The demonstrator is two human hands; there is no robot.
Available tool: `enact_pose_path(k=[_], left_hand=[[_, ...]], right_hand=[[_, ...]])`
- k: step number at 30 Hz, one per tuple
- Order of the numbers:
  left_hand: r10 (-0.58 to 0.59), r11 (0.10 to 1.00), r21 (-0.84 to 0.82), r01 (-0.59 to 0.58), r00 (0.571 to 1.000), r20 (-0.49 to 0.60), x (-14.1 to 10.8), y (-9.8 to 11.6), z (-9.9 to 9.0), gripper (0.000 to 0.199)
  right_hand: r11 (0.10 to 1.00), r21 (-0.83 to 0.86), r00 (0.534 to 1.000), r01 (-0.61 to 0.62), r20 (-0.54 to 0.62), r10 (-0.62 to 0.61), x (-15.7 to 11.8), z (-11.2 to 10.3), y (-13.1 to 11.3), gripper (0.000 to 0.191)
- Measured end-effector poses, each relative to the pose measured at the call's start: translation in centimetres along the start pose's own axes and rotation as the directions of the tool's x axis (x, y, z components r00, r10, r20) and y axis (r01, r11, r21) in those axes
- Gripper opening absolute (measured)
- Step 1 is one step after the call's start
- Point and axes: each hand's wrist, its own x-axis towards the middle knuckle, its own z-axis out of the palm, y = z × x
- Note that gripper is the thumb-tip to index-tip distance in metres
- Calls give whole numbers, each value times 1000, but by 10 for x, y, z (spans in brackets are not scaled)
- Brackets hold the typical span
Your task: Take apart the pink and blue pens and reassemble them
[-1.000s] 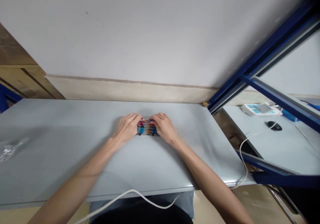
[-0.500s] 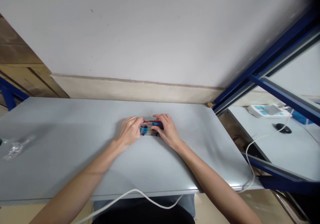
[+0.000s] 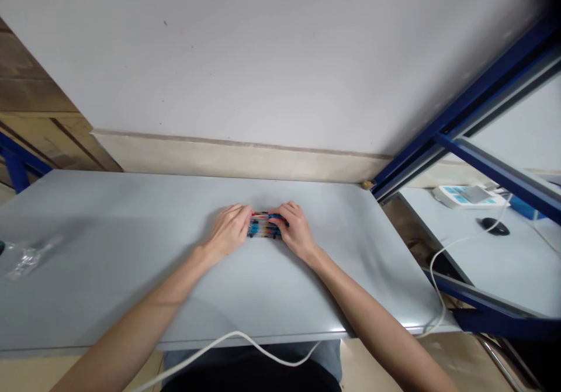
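Several pens (image 3: 262,228) lie side by side on the grey table, with clear barrels and blue, red, black and yellow parts. My left hand (image 3: 228,228) is curled round their left ends, its fingers hiding the tips. My right hand (image 3: 295,228) grips the bundle from the right, the thumb over the near side and the fingers over the far side. Both hands rest low at the table top, and parts of the pens are covered by the fingers.
Crumpled clear plastic (image 3: 27,259) lies at the table's left. A white cable (image 3: 245,338) loops across the front edge. On the right, beyond a blue metal frame (image 3: 486,161), a second table holds a black mouse (image 3: 495,226) and a white power strip (image 3: 451,197).
My right hand's fingers have closed lower onto the pens. The pens appear slightly further right, and the left hand has barely moved.
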Motion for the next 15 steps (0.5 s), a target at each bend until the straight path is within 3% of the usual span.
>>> enact_pose_path(k=[6, 10, 15], left_hand=[[-1, 1000, -23, 2, 999, 41, 1, 0, -3, 27], [6, 1000, -31, -5, 999, 31, 2, 3, -3, 28], [27, 1000, -9, -27, 1000, 6, 2, 4, -1, 28]], right_hand=[[1000, -7, 999, 14, -44, -15, 1, -5, -2, 7], [997, -43, 998, 63, 17, -62, 1, -8, -1, 18], [990, -83, 993, 113, 27, -111, 1, -8, 2, 17]])
